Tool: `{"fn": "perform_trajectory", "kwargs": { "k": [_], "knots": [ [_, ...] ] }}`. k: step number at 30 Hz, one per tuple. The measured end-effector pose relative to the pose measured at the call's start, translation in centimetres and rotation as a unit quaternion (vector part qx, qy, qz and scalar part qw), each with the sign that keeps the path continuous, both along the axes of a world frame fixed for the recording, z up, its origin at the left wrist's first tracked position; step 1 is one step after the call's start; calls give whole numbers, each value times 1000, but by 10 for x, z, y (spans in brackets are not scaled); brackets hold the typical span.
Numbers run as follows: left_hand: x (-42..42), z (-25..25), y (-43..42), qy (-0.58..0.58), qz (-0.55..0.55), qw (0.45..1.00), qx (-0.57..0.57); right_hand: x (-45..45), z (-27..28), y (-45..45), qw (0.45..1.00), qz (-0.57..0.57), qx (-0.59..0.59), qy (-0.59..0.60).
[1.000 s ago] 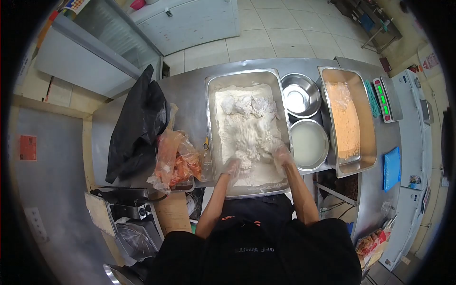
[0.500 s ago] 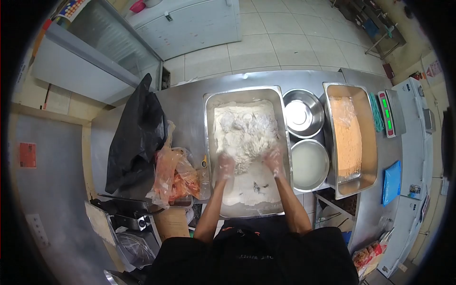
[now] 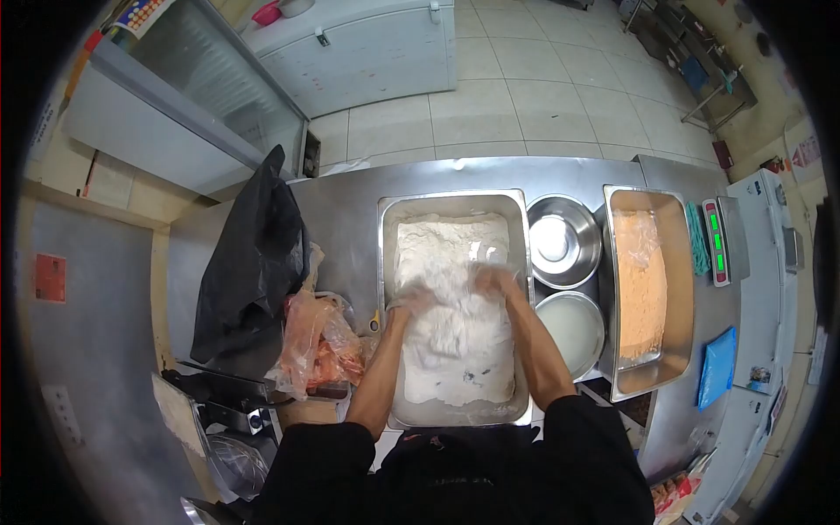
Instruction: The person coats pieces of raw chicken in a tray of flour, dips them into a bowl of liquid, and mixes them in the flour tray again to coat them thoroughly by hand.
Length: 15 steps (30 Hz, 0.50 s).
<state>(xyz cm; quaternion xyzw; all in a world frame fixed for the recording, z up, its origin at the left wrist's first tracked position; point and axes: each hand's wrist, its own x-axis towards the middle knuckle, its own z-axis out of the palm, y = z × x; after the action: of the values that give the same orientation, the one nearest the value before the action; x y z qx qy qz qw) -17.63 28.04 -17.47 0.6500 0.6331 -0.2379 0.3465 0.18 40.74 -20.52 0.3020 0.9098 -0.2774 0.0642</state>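
Note:
A deep metal tray (image 3: 391, 210) full of white flour-like powder (image 3: 464, 381) stands in front of me. My left hand (image 3: 415, 300) is in the powder near the tray's left side, dusted white and smeared by motion. Opposite it, my right hand (image 3: 493, 282) is also in the powder, close to the right wall. Between them lies a blurred mass of powder-covered lumps (image 3: 451, 319) whose kind I cannot make out. The fingers of both hands are too blurred to show whether they grip anything. A few dark specks show in the powder nearest me.
Right of the tray are a shiny steel bowl (image 3: 563, 238), a bowl of whitish liquid (image 3: 573, 328), a long pan of orange powder (image 3: 641, 289) and a scale (image 3: 719, 236). To the left lie a black plastic bag (image 3: 249, 262) and clear bags of orange-red contents (image 3: 324, 346).
Both hands have come closer together over the middle of the tray. The lumpy white mass has shifted from the far part toward me. The whole view has tilted, so the table sits lower.

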Motion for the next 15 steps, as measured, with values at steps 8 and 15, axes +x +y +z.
{"fn": "perform_trajectory", "kwargs": {
  "k": [8,15],
  "knots": [
    [-68,-36,44,-51,75,996,16,-75,-8,45,988,-136,-36,-57],
    [-26,-175,-49,-197,267,855,398,-39,-56,-24,963,74,-255,41]
  ]
}}
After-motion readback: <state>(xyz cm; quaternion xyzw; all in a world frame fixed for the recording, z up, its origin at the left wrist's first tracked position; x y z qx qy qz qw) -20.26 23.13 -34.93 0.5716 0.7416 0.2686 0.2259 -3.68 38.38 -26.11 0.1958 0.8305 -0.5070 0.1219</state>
